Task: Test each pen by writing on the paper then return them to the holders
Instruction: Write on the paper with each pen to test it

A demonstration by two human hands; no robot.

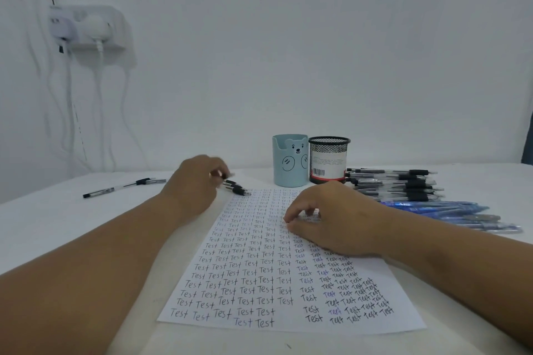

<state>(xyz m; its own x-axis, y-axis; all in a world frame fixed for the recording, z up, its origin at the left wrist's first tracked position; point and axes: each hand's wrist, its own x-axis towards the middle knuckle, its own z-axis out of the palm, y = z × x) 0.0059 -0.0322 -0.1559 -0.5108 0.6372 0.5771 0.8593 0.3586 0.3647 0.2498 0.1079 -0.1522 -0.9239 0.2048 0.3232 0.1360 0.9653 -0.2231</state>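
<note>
Left of the bear holder (290, 160), the left hand (193, 181) grasps several black pens (236, 188), likely to test them; the right hand (326, 217), fingers loosely curled and holding nothing, steadies the paper (259, 274) before the holder.

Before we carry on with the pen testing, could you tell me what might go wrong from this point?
1. The left hand grips several black pens at once; one could slip onto the paper and mark it.
2. The paper is almost full of writing, so new test marks may be hard to tell apart.
3. The piled pens lie against the mesh holder; reaching in could send them rolling.
</note>
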